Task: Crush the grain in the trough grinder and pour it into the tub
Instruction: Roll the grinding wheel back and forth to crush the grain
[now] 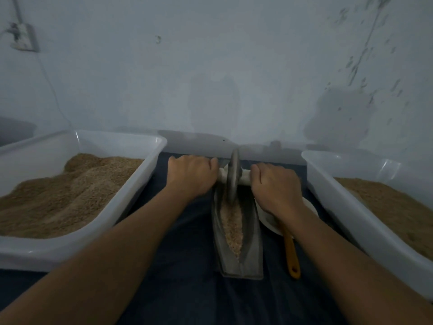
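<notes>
The trough grinder (239, 233), a narrow boat-shaped metal channel, is set lengthwise on the dark cloth (182, 277) between 2 white tubs. Its near end lies toward the front edge of the cloth and its far end close to the wall. A line of pale grain (232, 228) lies along the bottom of the trough. A grey wheel (234, 177) stands upright in the far half of the channel, with a pale axle (244, 177) through its centre.

The axle is gripped on both sides. The left hand (192, 174) is wrapped round the left end, its fingers curled over and closed on it. The right hand (276, 186) is closed on the right end in the same way.

The wheel appears heavy and rigid, so it is probably best held close to the disc on both sides for an even roll. The grain is loose and light and could easily be spilled over the low trough walls. For pouring, the trough would best be lifted by its 2 ends.

The left tub (150, 165) at the left edge and the right tub (328, 191) at the right edge each hold brown grain. A white dish (269, 221) and a yellow-handled tool (291, 254) lie just right of the trough.
</notes>
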A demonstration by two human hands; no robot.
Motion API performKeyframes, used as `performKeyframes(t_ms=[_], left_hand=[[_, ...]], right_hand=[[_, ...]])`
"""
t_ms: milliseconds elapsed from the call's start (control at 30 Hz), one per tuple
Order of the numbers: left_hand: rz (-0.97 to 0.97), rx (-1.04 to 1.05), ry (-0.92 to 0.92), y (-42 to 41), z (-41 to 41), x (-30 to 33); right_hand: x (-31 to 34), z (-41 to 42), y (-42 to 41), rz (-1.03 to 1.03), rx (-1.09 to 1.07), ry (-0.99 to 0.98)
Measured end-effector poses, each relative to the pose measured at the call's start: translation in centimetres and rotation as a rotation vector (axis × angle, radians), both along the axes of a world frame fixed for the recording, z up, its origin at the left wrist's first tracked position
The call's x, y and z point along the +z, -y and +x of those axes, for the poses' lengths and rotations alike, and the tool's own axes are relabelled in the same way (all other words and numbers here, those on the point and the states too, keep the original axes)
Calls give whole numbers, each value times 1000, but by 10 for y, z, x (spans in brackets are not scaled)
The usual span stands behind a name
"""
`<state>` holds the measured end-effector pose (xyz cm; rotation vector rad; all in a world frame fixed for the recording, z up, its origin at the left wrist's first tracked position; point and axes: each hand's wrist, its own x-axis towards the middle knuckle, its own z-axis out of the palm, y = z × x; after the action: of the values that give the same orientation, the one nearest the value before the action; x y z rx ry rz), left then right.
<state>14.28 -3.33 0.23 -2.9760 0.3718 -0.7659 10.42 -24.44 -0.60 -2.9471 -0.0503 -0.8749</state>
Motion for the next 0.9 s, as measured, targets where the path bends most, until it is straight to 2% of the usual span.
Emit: performKeyframes(t_ms=[100,267,467,700,833,900], left_hand=[[27,-51,37,-11,-32,-13],[-190,-209,89,-33,-90,-30],[-166,-264,135,-39,-120,-34],[-208,-125,-46,-20,-62,-21],[-26,16,-117,-7,-23,-6],[-12,29,-139,-5,-11,-4]], right_hand=[[-8,-25,-3,1,86,109],[-12,-82,8,33,215,35],[-18,-121,19,18,274,80],[-11,-54,8,32,172,41],[7,-2,-2,24,52,14],[12,10,-5,1,32,-2]])
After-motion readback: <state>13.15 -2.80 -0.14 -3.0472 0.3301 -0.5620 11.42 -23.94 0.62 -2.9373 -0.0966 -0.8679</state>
